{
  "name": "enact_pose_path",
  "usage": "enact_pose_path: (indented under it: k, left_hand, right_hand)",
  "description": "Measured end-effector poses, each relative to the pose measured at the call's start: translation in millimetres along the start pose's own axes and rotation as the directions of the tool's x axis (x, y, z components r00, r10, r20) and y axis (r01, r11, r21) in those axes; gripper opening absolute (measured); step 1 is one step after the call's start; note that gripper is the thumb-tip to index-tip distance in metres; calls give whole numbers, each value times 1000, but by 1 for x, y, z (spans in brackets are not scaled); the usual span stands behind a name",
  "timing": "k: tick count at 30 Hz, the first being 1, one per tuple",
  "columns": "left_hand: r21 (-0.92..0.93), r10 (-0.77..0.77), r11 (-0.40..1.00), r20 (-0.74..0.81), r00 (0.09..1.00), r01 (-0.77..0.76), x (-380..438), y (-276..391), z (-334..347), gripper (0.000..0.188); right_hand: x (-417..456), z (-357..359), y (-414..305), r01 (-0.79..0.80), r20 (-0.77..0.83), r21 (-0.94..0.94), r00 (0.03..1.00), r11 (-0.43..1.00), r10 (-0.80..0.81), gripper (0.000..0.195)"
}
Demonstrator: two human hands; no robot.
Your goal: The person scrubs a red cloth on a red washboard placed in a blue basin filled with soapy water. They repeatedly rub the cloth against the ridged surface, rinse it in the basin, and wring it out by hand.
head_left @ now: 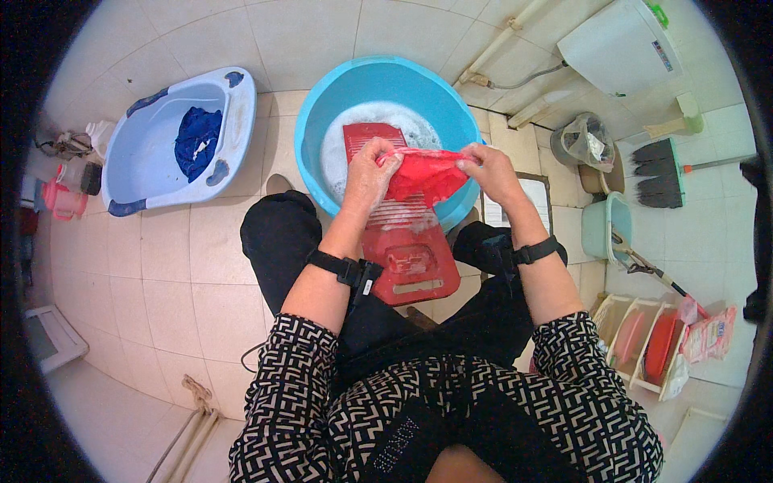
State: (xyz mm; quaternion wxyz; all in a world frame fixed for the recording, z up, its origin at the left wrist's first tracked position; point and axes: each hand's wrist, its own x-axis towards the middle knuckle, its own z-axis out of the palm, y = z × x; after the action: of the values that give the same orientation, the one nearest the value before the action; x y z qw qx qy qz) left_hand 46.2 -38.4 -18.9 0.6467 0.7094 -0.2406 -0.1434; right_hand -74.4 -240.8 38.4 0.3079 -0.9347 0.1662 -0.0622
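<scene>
A wet red cloth garment [426, 175] is stretched between my two hands. My left hand [373, 172] pinches its left end, and my right hand [488, 172] grips the upper right corner. Below the cloth, a red plastic washboard [410, 253] leans into a round turquoise basin [386, 75], its handle end towards me between my knees. White suds [338, 145] float on the water in the basin and cling to the washboard's ridges. The cloth hides part of the ridged area.
To the left, a light blue plastic tub [151, 142] holds a dark blue cloth [198, 142]. On the right stand a lined waste bin [583, 142], a broom head [658, 174], a pale green bucket [598, 226] and a cream rack [628, 338]. A white cistern [616, 45] hangs on the wall.
</scene>
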Motion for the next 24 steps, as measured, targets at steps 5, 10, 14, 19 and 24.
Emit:
enact_pose_path:
  k: [5, 10, 14, 19, 24]
  left_hand:
    - [83, -25, 996, 7, 1000, 24, 1, -3, 4, 16]
    - [114, -6, 993, -38, 999, 11, 4, -13, 1, 17]
    - [249, 22, 968, 5, 1000, -23, 2, -5, 1, 16]
    - [246, 34, 969, 1, 999, -33, 3, -11, -2, 15]
    - [250, 46, 967, -10, 999, -42, 3, -17, -4, 14]
  right_hand:
    - [5, -1, 30, -31, -232, 77, 971, 997, 48, 17]
    - [14, -13, 21, -140, -309, 4, 942, 990, 135, 15]
    - [17, -25, 27, -104, -428, 81, 895, 991, 129, 15]
    - [20, -39, 19, -62, -463, 20, 884, 998, 65, 16]
    - [23, -59, -1, -71, -496, 78, 863, 994, 100, 14]
